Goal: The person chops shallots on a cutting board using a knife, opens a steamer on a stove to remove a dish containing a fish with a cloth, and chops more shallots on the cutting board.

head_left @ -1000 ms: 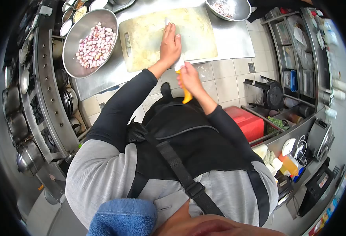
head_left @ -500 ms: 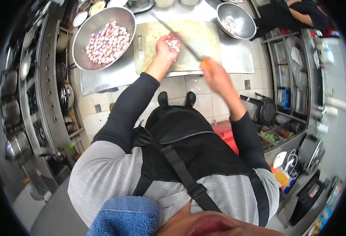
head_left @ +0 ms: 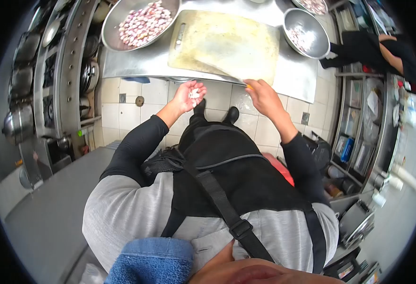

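My left hand (head_left: 183, 98) is cupped palm up in front of the table edge, holding several small whitish pieces (head_left: 194, 93), which look like cut shallot. My right hand (head_left: 266, 98) is closed round the orange handle of a knife (head_left: 222, 71), its blade pointing left over the near edge of the cutting board (head_left: 231, 40). The worn, yellowish board lies on the steel table. To its left stands a large steel bowl (head_left: 110, 31) of pinkish shallots (head_left: 145, 24). A smaller steel bowl (head_left: 319, 38), right of the board, holds pale and pinkish bits.
The steel table (head_left: 141, 66) ends just beyond my hands. Another bowl (head_left: 312, 5) of pinkish pieces sits at the far right. Beyond the table's right side is another person in dark clothing (head_left: 359, 51). Shelving stands on both sides, and a red object (head_left: 280, 168) is beside my apron.
My left hand has moved back from above the board to in front of the table, still cupping the pieces. The knife has come down towards the board's near edge. The view has shifted.
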`<state>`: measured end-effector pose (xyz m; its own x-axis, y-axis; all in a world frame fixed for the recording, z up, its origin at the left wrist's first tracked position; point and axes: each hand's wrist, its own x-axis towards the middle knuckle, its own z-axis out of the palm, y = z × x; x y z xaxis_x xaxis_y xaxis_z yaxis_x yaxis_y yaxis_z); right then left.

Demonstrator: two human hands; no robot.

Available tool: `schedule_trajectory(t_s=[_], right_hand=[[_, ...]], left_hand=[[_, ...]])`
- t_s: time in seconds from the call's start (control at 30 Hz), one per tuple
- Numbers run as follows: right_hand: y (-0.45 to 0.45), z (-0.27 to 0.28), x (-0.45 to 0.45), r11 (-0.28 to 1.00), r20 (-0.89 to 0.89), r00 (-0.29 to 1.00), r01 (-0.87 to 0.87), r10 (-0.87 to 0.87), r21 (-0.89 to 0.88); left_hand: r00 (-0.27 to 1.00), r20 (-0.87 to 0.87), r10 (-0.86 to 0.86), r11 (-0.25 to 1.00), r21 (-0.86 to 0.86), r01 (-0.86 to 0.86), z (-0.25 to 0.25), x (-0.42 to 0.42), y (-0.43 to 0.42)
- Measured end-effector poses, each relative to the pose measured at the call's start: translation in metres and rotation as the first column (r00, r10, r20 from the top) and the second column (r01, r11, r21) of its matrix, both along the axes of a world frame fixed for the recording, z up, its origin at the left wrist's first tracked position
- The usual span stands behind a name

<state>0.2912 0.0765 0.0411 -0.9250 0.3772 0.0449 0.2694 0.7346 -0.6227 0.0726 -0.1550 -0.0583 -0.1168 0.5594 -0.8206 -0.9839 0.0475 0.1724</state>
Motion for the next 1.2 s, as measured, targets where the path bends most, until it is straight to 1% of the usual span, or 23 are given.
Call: schedule_trajectory(t_s=[0.07,0.1,0.13,0.17,0.2,0.23,0.27,0.3,0.37,0.53,0.63,0.7,0.77,0.8,0.83,0.87,0.9,0.97,1.03,1.1,1.13,1.17,1.2], right_hand=[[0.010,-0.013,0.008,0.984,-0.114,0.986,0.106,-0.123,-0.140],[0.021,-0.012,0.013,0.942,-0.027,0.977,0.196,-0.211,-0.274],[0.034,-0.006,0.020,0.871,0.076,0.954,0.297,-0.291,-0.392],[0.041,0.006,0.024,0.816,0.117,0.933,0.355,-0.340,-0.456],[0.049,0.008,0.029,0.816,0.137,0.922,0.385,-0.363,-0.432],[0.055,0.005,0.034,0.807,0.137,0.916,0.398,-0.377,-0.436],[0.058,0.004,0.038,0.804,0.133,0.913,0.404,-0.386,-0.436],[0.057,0.003,0.041,0.801,0.131,0.908,0.413,-0.397,-0.435],[0.049,0.002,0.045,0.782,0.162,0.903,0.427,-0.399,-0.455],[0.029,-0.013,0.069,0.642,0.154,0.871,0.453,-0.466,-0.619],[0.018,-0.018,0.091,0.425,0.239,0.819,0.493,-0.522,-0.759],[0.008,-0.021,0.118,0.320,0.256,0.807,0.471,-0.533,-0.822],[0.000,-0.022,0.138,0.257,0.255,0.781,0.464,-0.569,-0.848],[-0.005,-0.021,0.148,0.225,0.260,0.756,0.472,-0.601,-0.853],[-0.012,-0.019,0.159,0.196,0.268,0.738,0.476,-0.619,-0.857],[-0.016,-0.018,0.169,0.175,0.272,0.727,0.475,-0.631,-0.863],[-0.021,-0.017,0.179,0.158,0.286,0.699,0.498,-0.655,-0.853],[-0.030,-0.018,0.192,0.134,0.290,0.645,0.525,-0.707,-0.840],[-0.035,-0.018,0.204,0.128,0.269,0.608,0.528,-0.747,-0.839],[-0.041,-0.013,0.212,0.115,0.267,0.575,0.541,-0.773,-0.833],[-0.045,-0.013,0.217,0.120,0.254,0.563,0.542,-0.786,-0.832],[-0.049,-0.012,0.221,0.124,0.240,0.550,0.544,-0.800,-0.830],[-0.052,-0.011,0.225,0.128,0.228,0.536,0.546,-0.812,-0.828]], left_hand=[[0.986,-0.166,0.025,0.997,0.070,-0.013,0.009,-0.009,-0.013],[0.968,-0.249,0.027,0.995,0.097,-0.003,0.015,-0.016,-0.020],[0.949,-0.293,0.119,0.989,-0.054,-0.140,0.047,-0.022,-0.006],[0.872,-0.484,0.069,0.995,-0.034,-0.098,0.067,-0.036,0.000],[0.756,-0.654,0.024,0.999,-0.021,-0.050,0.075,-0.054,0.006],[0.563,-0.818,-0.118,0.993,-0.111,0.047,0.065,-0.081,0.010],[-0.111,-0.970,-0.216,0.976,-0.211,-0.054,0.043,-0.103,0.024],[-0.252,-0.887,-0.387,0.921,-0.384,-0.067,0.045,-0.113,0.029],[-0.493,-0.584,-0.644,0.727,-0.669,-0.157,0.058,-0.126,0.040],[-0.588,-0.490,-0.644,0.662,-0.741,-0.108,0.051,-0.151,0.058],[-0.680,-0.447,-0.582,0.709,-0.688,-0.154,0.041,-0.157,0.058],[-0.622,-0.520,-0.586,0.745,-0.647,-0.162,0.044,-0.143,0.057],[-0.458,-0.828,-0.322,0.947,-0.275,-0.168,0.040,-0.124,0.075],[0.238,-0.965,-0.106,0.985,-0.069,0.156,0.050,-0.126,0.088],[0.844,-0.533,-0.063,0.930,0.276,0.244,0.069,-0.124,0.100],[0.884,-0.467,0.027,0.962,0.253,0.104,0.106,-0.084,0.137],[0.936,-0.352,-0.024,0.881,0.434,0.186,0.102,-0.084,0.163],[0.955,-0.294,-0.047,0.791,0.572,0.215,0.117,-0.064,0.230],[0.950,-0.311,-0.017,0.723,0.653,0.226,0.137,-0.038,0.303],[0.982,-0.181,-0.062,0.710,0.683,0.170,0.143,-0.015,0.369],[0.976,-0.200,-0.091,0.758,0.622,0.198,0.139,-0.006,0.401],[0.950,-0.302,-0.085,0.755,0.602,0.259,0.131,0.002,0.428],[0.827,-0.555,-0.089,0.765,0.495,0.413,0.120,0.012,0.448]])
